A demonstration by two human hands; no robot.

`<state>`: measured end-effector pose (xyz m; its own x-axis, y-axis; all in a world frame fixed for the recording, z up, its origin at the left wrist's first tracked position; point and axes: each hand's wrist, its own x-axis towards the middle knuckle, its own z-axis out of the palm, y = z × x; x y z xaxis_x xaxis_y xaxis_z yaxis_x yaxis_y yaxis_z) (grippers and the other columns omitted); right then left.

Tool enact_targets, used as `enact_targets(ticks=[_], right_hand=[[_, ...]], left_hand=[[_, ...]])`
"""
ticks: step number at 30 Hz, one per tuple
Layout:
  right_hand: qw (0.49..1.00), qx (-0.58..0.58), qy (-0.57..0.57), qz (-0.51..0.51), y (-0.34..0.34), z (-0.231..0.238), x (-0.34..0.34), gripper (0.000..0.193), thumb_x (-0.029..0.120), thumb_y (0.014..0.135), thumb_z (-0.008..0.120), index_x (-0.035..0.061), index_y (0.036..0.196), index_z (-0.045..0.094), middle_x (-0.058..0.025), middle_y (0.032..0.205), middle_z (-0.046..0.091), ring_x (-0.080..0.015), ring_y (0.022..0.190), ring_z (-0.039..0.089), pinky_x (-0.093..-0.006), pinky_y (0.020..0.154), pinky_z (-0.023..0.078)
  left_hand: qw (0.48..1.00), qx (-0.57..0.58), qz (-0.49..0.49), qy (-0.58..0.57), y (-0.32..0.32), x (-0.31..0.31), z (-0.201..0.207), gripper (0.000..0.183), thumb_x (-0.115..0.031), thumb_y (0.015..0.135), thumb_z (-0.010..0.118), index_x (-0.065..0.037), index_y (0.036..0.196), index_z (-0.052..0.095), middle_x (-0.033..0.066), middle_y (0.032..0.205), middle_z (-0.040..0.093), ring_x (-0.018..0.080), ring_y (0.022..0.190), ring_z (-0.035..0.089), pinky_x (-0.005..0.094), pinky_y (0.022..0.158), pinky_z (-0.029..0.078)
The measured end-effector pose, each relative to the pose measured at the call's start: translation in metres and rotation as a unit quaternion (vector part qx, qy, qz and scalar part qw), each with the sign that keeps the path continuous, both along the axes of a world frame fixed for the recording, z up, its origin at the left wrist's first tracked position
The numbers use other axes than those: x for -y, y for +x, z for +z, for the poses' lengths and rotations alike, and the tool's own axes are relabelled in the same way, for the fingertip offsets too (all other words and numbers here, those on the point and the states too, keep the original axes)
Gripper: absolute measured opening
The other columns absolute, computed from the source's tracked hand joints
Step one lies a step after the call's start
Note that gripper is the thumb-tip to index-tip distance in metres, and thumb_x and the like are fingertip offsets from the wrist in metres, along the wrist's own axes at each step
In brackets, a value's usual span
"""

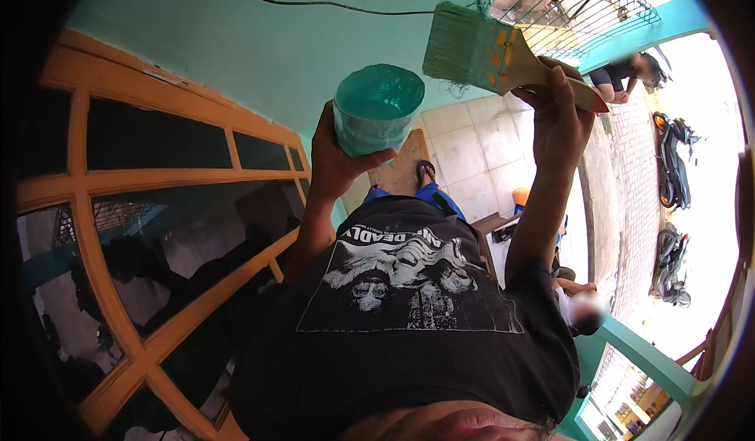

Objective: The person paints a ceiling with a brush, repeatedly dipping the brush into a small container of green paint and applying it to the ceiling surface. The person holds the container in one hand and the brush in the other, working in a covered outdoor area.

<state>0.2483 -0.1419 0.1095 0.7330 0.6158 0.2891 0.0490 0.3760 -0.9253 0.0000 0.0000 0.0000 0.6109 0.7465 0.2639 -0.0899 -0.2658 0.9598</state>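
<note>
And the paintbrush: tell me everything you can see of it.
The paintbrush is wide and flat. Its bristles look coated in green paint, with stray hairs sticking out at the edges. The band behind them is smeared green with orange-yellow patches, so its material is unclear. The pale, wood-looking handle narrows to a red tip. It is raised, handle held in the right grip, bristles pointing picture-left toward the cup; no contact with the cup shows.

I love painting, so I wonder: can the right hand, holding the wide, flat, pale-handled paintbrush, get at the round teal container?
Probably yes. The container has an open top, and nothing visible blocks the gap to the paintbrush in the right hand. The left hand leaves the top uncovered.
</note>
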Motion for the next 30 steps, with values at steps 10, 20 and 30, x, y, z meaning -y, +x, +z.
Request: enact_targets(ticks=[10, 20, 30], right_hand=[[0.999, -0.026, 0.0, 0.027, 0.013, 0.002, -0.008, 0.032, 0.012, 0.099, 0.063, -0.0149, 0.115, 0.063, -0.0227, 0.102, 0.069, -0.028, 0.085, 0.073, -0.0387, 0.074, 0.065], [0.997, -0.055, 0.016, 0.05, 0.042, -0.001, -0.007, 0.034, 0.015, 0.098, 0.065, -0.0131, 0.116, 0.063, -0.0214, 0.104, 0.069, -0.0262, 0.084, 0.073, -0.0369, 0.074, 0.065], [0.989, -0.082, 0.022, 0.123, 0.1, -0.002, -0.008, 0.032, 0.022, 0.094, 0.074, -0.0047, 0.111, 0.067, -0.0149, 0.105, 0.072, -0.0251, 0.083, 0.074, -0.0357, 0.073, 0.065]], left_hand=[[0.992, 0.021, -0.01, -0.122, 0.019, 0.013, -0.008, 0.094, -0.032, 0.063, 0.097, 0.001, 0.136, 0.048, 0.0145, 0.123, 0.064, 0.0264, 0.112, 0.065, 0.0402, 0.097, 0.053], [0.995, 0.008, 0.008, -0.097, 0.05, 0.019, -0.002, 0.092, -0.028, 0.063, 0.096, -0.001, 0.137, 0.047, 0.0142, 0.124, 0.063, 0.0265, 0.113, 0.063, 0.0409, 0.098, 0.052], [0.989, 0.034, 0.03, -0.138, 0.092, 0.017, -0.02, 0.105, -0.032, 0.061, 0.096, -0.002, 0.145, 0.041, 0.0142, 0.136, 0.054, 0.0282, 0.125, 0.054, 0.045, 0.109, 0.042]])
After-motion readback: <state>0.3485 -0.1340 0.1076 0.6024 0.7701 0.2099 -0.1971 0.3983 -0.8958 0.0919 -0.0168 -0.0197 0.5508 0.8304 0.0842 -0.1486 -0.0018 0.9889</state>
